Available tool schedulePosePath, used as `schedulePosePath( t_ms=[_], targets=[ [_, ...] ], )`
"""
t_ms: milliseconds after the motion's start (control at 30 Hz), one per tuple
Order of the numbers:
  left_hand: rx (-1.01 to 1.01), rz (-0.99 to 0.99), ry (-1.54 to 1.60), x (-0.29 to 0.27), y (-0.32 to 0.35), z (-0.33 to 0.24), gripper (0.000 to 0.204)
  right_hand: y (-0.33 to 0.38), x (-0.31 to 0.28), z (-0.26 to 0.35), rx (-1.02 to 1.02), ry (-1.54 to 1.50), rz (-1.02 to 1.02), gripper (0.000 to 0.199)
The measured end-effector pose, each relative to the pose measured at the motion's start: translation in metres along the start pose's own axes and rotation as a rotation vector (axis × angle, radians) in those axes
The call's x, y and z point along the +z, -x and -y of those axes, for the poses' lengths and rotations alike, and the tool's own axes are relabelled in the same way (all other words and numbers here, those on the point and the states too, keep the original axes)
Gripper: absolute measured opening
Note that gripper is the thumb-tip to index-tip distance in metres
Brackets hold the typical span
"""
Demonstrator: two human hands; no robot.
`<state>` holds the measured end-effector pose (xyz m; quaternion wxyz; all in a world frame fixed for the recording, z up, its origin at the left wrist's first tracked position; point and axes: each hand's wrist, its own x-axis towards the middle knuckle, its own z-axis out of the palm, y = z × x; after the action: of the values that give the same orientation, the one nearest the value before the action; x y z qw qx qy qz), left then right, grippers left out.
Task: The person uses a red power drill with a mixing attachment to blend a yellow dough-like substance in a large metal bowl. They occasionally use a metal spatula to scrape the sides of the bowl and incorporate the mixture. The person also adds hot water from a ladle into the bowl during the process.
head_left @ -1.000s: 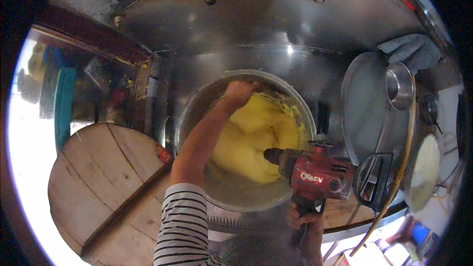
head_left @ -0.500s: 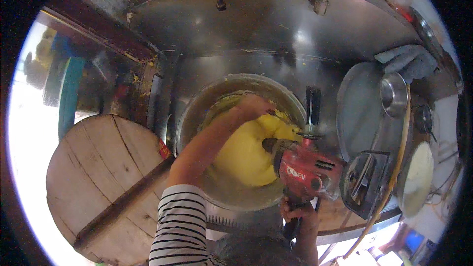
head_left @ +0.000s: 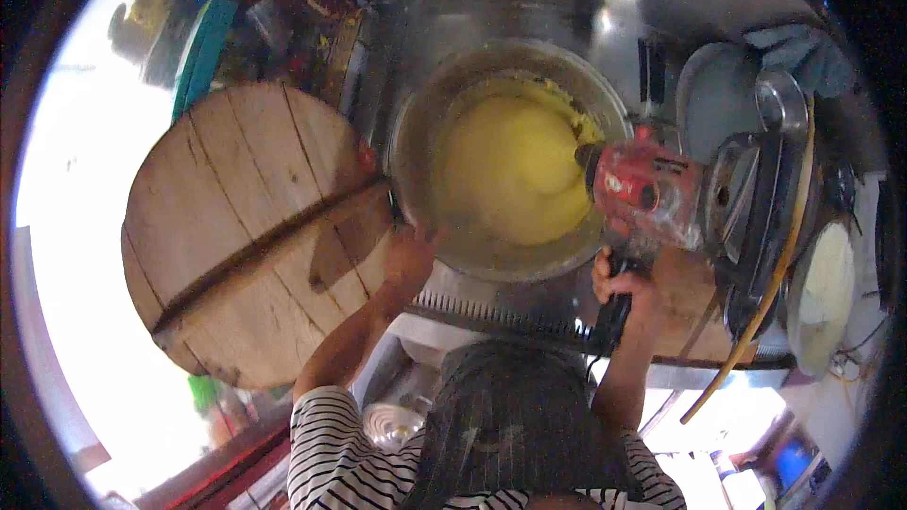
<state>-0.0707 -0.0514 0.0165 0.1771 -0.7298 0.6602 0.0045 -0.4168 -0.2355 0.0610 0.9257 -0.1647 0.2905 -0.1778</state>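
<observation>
My right hand [head_left: 625, 285] is wrapped round the black handle of a red power drill [head_left: 652, 179]. The drill lies sideways over the right rim of a large metal pot [head_left: 408, 156], its dark chuck end pointing inward. Inside the pot is a smooth yellow mixture [head_left: 515, 161], with thicker lumps clinging to the far right wall. My left hand [head_left: 409, 257] is at the pot's near left rim, blurred; whether its fingers grip the rim I cannot tell. Any mixing rod on the drill is hidden or blurred.
A round wooden lid [head_left: 227, 227] with a crossbar stands left of the pot. To the right are a metal bowl [head_left: 782, 102], a long wooden stick [head_left: 756, 345], a pale-filled basin [head_left: 824, 297] and a grey cloth [head_left: 803, 52]. A dark apron [head_left: 529, 406] covers my front.
My left hand has come out of the pot to its near left rim. My right hand still holds the drill. The whole view has shifted, showing more of the near side.
</observation>
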Motion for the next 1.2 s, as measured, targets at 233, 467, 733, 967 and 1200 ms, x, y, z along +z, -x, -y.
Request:
schedulePosePath(
  t_ms=[233, 467, 733, 967, 1200],
  targets=[
    [0.015, 0.067, 0.02, -0.026, 0.078, -0.03, 0.04, 0.044, 0.025, -0.005, -0.15, -0.023, -0.09, 0.049],
    [-0.035, 0.019, 0.207, -0.064, 0.071, 0.0, 0.043, 0.053, 0.025, -0.021, -0.141, -0.052, -0.059, 0.042],
    [-0.417, -0.081, 0.707, -0.066, 0.025, -0.008, 0.039, 0.041, 0.038, -0.019, -0.018, -0.067, 0.003, 0.042],
    [-0.144, 0.05, 0.556, 0.026, 0.001, -0.005, 0.021, 0.002, 0.049, -0.019, 0.002, -0.082, 0.008, 0.043],
    [0.344, 0.51, 0.137, 0.069, -0.025, -0.023, 0.027, -0.041, 0.052, -0.001, 0.025, 0.101, 0.021, 0.036]
  ],
)
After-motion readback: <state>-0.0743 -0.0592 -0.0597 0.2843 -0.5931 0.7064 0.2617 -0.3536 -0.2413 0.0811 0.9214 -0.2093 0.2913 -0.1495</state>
